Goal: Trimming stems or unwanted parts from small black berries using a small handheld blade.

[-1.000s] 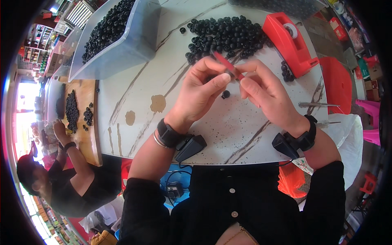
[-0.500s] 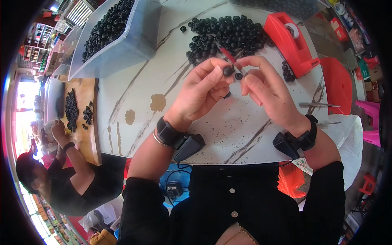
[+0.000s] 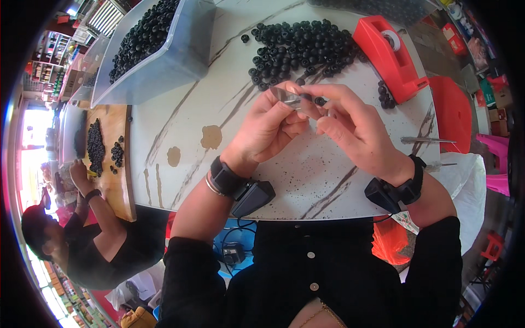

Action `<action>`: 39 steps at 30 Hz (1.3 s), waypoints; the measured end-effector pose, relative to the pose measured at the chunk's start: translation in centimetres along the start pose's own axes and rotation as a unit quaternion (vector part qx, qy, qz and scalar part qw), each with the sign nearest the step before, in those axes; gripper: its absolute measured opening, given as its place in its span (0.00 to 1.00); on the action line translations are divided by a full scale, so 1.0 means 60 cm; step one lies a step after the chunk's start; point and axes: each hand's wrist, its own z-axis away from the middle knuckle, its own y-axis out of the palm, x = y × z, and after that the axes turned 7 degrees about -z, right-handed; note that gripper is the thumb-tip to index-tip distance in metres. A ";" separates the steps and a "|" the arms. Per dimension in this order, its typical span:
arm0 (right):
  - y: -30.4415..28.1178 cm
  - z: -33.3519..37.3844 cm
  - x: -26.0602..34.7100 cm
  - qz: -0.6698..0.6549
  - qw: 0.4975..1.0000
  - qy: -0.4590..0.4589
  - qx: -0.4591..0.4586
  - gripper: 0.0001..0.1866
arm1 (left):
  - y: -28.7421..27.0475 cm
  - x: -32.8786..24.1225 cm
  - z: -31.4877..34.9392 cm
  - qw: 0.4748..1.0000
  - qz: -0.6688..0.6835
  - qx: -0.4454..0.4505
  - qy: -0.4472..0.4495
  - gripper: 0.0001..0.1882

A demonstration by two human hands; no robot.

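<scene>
Left hand [image 3: 267, 124], right hand [image 3: 359, 131] narrowed, contents unclear; flat grey metal blade [image 3: 290, 98] at left fingertips [image 3: 279, 111]: slip could cut.

No word, label, brand, number or sign is showing legibly anywhere. The packages [image 3: 42, 72] on the shelves toward ten o'clock are appearing too small and blurred for any print to be read. The red package [image 3: 455, 39] toward two o'clock and the brown cartons [image 3: 497, 120] near three o'clock, by the right rim, are likewise sitting too far off to be giving any readable lettering.
</scene>
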 end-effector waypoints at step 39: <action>-0.002 -0.005 -0.018 -0.228 0.965 0.123 -0.053 0.17 | 0.013 -0.019 -0.001 0.998 -0.004 0.040 -0.049 0.16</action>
